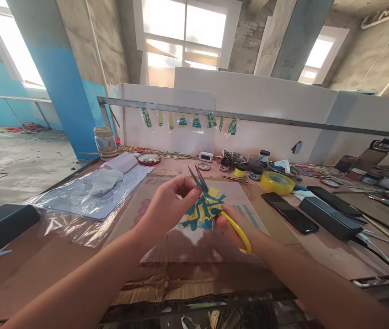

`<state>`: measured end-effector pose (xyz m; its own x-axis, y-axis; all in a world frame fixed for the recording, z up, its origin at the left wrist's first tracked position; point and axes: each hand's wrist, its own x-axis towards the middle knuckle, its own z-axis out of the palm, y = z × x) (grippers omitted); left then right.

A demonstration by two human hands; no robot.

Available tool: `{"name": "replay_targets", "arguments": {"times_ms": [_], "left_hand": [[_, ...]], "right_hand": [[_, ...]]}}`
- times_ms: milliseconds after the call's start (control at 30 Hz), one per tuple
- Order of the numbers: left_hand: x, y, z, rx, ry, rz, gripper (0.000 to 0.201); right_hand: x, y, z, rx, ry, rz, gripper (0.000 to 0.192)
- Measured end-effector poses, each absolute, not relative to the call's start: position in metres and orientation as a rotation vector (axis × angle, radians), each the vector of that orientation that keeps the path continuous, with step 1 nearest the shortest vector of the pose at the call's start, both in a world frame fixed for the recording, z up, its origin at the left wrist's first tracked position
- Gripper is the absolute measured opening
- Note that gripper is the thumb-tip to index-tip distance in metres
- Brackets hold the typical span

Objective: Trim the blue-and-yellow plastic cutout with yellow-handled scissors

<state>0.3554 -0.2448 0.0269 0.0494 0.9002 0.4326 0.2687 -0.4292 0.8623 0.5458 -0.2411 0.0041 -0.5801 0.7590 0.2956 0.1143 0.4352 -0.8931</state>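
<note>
My left hand [167, 203] is closed, with thumb and forefinger pinching the top edge of a yellow-and-blue painted cutout [199, 211] with a glossy clear film. My right hand [231, 225] is closed around a pair of scissors [238, 233] with yellow handles, their blades pointing up and away from me. The blades stand slightly apart beside my left fingertips and cross the cutout's upper part. Some of my right fingers are hidden behind the handle and the cutout. Beneath both hands lies a pale printed sheet [160, 251] on brown cardboard [146, 285].
Similar painted pieces [196, 122] hang from a metal rail [249, 117] ahead. A phone [290, 212], a power bank [329, 218], yellow tape [276, 183] and paint jars [240, 171] stand on the right. On the left are film-covered drawings [94, 201] and a black box [5, 230].
</note>
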Motion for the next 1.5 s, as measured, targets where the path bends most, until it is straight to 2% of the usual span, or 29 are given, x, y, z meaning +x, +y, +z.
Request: {"name": "replay_targets", "arguments": {"times_ms": [167,567,733,933,1133,1267,1400,1500], "left_hand": [[0.352,-0.245,0.03,1.755,1.201,1.427,0.022],[0.352,-0.24,0.024,1.749,1.166,1.367,0.023],[0.351,-0.24,0.023,1.743,1.158,1.367,0.022],[0.351,-0.239,0.024,1.762,1.179,1.364,0.02],[0.352,-0.238,0.022,1.716,1.166,1.37,0.019],[0.351,-0.237,0.022,1.709,1.161,1.356,0.019],[0.351,-0.235,0.023,1.724,1.151,1.353,0.02],[0.351,-0.235,0.023,1.715,1.147,1.349,0.022]], "right_hand": [[0.546,-0.235,-0.002,-0.662,-1.958,1.239,0.075],[0.55,-0.236,-0.005,-0.657,-2.007,1.157,0.064],[0.55,-0.231,-0.015,-0.661,-1.918,1.265,0.063],[0.553,-0.209,-0.044,-0.712,-1.781,1.418,0.053],[0.548,-0.215,-0.04,-0.741,-1.621,1.486,0.047],[0.547,-0.219,-0.036,-0.705,-1.651,1.465,0.049],[0.548,-0.217,-0.039,-0.645,-1.685,1.454,0.059],[0.547,-0.217,-0.04,-0.672,-1.671,1.468,0.054]]}}
